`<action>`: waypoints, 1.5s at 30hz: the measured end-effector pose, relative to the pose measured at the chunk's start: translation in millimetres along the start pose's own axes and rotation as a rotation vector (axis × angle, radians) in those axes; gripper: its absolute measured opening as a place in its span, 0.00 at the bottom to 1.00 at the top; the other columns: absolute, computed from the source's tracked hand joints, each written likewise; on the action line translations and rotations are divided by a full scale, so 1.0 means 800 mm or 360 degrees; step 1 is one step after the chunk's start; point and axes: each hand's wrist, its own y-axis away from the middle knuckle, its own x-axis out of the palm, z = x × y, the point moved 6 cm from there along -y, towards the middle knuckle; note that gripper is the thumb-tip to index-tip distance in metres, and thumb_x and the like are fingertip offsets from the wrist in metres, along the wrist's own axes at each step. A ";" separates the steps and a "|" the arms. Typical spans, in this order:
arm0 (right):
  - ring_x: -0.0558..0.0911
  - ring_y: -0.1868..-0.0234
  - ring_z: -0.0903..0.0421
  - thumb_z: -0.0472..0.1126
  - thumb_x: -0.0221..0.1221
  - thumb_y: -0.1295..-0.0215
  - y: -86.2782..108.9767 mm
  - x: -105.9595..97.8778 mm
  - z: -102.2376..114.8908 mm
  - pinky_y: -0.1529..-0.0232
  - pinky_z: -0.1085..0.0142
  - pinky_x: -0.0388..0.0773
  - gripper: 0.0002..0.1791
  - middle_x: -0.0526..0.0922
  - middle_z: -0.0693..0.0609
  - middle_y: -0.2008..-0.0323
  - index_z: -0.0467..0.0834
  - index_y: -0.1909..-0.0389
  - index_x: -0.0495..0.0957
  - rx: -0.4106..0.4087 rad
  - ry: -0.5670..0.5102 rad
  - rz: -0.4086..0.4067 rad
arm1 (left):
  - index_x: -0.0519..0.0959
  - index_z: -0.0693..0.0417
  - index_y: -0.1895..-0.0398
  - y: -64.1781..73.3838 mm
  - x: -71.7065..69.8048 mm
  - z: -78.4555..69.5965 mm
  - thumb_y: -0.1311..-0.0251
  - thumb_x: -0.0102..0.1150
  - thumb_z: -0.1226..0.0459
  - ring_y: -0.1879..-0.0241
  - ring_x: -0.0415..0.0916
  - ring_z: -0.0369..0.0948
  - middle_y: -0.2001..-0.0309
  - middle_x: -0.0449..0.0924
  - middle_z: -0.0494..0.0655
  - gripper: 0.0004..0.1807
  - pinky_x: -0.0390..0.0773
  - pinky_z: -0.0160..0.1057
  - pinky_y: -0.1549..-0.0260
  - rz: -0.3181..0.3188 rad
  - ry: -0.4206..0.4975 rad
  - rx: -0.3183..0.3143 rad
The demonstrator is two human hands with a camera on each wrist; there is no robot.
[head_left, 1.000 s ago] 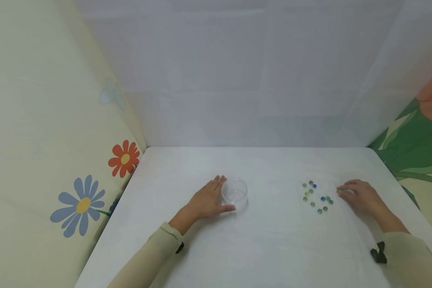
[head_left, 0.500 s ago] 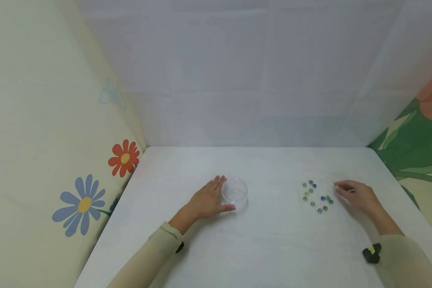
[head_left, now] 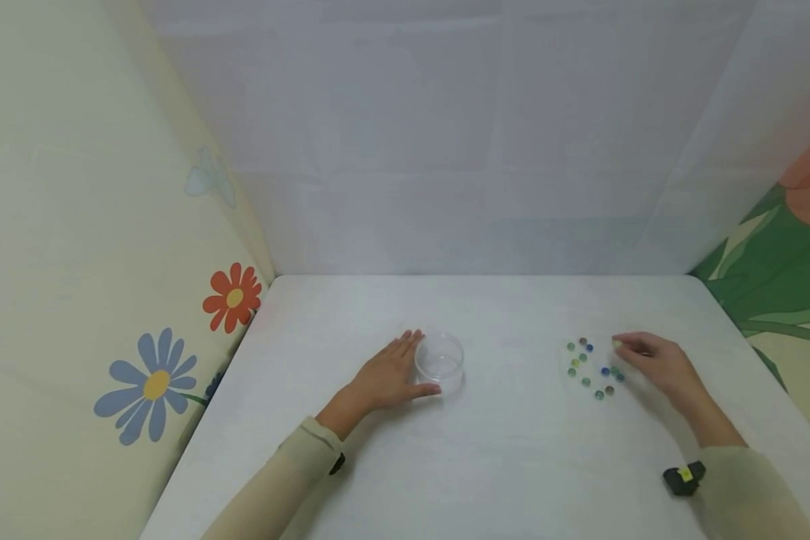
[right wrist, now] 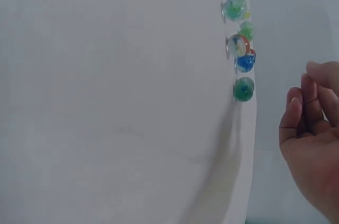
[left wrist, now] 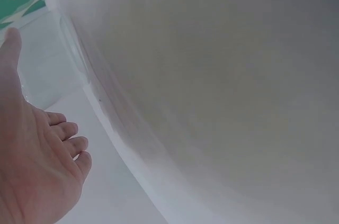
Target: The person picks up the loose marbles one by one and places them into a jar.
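My left hand [head_left: 388,376] lies against the left side of a clear round plastic container [head_left: 440,360]. Its fingers are straight, with the thumb spread along the near side. In the left wrist view the palm [left wrist: 37,166] faces the see-through container [left wrist: 50,60]. On the right, my right hand [head_left: 660,365] pinches a pale green-yellow marble [head_left: 617,343] between thumb and fingertips, close over the far right of a group of loose marbles [head_left: 586,382]. The right wrist view shows the fingers [right wrist: 312,102] curled, the held marble hidden behind them.
Several glass marbles, green, blue, yellow and reddish-brown, lie scattered on the white tabletop [head_left: 499,450]. A blue marble [right wrist: 244,63] sits beside a green marble [right wrist: 243,89] in the right wrist view. A white wall [head_left: 405,150] rises behind the table, flower-patterned walls at the sides.
The right hand has lifted a marble from the right of the group and moved left and slightly away with it. The left hand and the container have stayed in place.
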 end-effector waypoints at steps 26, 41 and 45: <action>0.80 0.49 0.49 0.53 0.60 0.27 0.013 0.047 0.073 0.55 0.65 0.79 0.24 0.82 0.43 0.49 0.42 0.38 0.78 -0.0133 -0.0133 0.0060 | 0.45 0.61 0.19 0.002 -0.003 -0.001 0.39 0.48 0.27 0.19 0.42 0.47 0.18 0.45 0.53 0.61 0.46 0.43 0.21 -0.0014 -0.0008 0.0024; 0.81 0.52 0.49 0.45 0.63 0.29 0.009 0.076 0.110 0.56 0.64 0.80 0.19 0.84 0.45 0.54 0.42 0.42 0.81 -0.0226 -0.0171 0.0098 | 0.45 0.61 0.19 0.002 -0.002 0.000 0.38 0.49 0.27 0.19 0.43 0.47 0.19 0.45 0.54 0.61 0.47 0.43 0.21 -0.0032 0.0008 0.0045; 0.82 0.52 0.48 0.46 0.63 0.29 0.008 0.083 0.118 0.59 0.64 0.80 0.19 0.85 0.45 0.54 0.42 0.42 0.81 -0.0261 -0.0193 0.0107 | 0.45 0.61 0.19 0.001 0.000 0.001 0.38 0.49 0.28 0.19 0.42 0.47 0.18 0.45 0.53 0.60 0.46 0.44 0.21 -0.0033 0.0011 0.0040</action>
